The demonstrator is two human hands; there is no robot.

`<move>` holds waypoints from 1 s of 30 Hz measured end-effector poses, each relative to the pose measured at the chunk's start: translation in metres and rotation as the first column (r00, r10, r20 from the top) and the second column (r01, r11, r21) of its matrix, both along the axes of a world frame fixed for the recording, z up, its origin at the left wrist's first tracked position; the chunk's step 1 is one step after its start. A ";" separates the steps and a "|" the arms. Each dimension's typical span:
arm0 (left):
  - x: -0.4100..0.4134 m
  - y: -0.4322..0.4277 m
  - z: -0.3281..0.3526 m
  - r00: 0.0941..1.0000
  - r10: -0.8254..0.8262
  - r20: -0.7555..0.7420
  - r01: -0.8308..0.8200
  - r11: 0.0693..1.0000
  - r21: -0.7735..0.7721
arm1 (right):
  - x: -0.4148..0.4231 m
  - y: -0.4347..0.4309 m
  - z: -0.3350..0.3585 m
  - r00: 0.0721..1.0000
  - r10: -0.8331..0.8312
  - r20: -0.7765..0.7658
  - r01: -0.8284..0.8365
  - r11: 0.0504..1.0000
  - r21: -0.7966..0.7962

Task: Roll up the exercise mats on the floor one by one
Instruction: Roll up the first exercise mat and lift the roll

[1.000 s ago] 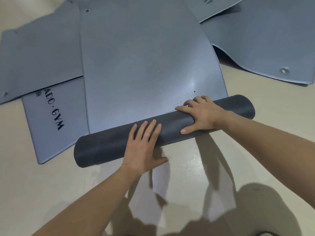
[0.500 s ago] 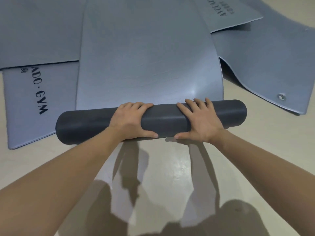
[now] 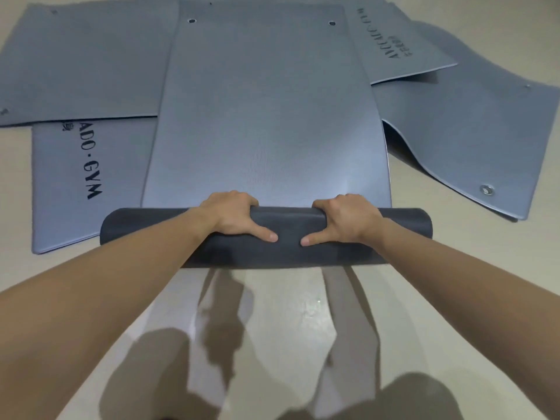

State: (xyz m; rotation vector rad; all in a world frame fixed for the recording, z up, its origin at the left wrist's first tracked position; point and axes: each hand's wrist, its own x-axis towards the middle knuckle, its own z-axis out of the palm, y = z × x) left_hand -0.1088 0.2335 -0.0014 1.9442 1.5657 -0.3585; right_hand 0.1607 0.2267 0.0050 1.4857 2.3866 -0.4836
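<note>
Lettering reading ADO·GYM marks the lettered mat (image 3: 75,177) lying flat on the floor (image 3: 288,313) at the far left, and its near right corner seems to run in under the left end of the dark roll (image 3: 289,253). That roll lies with its long axis straight across, left to right, in front of the person. The left hand (image 3: 233,216) grips it a little left of the middle, fingers curled over the far side and thumb laid along the near face, pointing inward. The right hand (image 3: 345,219) mirrors that a little right of the middle, so the thumb tips nearly meet and neither hand is the nearer. Both ends of the roll stick out unheld. The unrolled mat (image 3: 266,116) stretches directly away from the grip, square to the roll, so I'd say the next push goes straight forward with even pressure. Off to the right a buckled mat (image 3: 469,140) lies well apart from the roll's end.
</note>
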 end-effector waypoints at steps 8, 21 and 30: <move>-0.011 -0.097 -0.019 0.992 -0.112 0.060 0.119 0.983 -0.141 | -0.002 -0.074 -0.034 0.967 -0.187 -0.174 0.051 0.809 -0.586; 0.003 -0.193 -0.038 0.915 -0.317 -0.249 0.396 0.823 0.408 | -0.008 -0.083 -0.025 0.991 -0.095 -0.096 0.049 0.916 -0.398; -0.001 -0.107 -0.012 0.979 -0.202 0.035 0.202 0.979 -0.016 | 0.013 -0.117 -0.024 0.976 0.133 -0.172 -0.111 0.985 0.129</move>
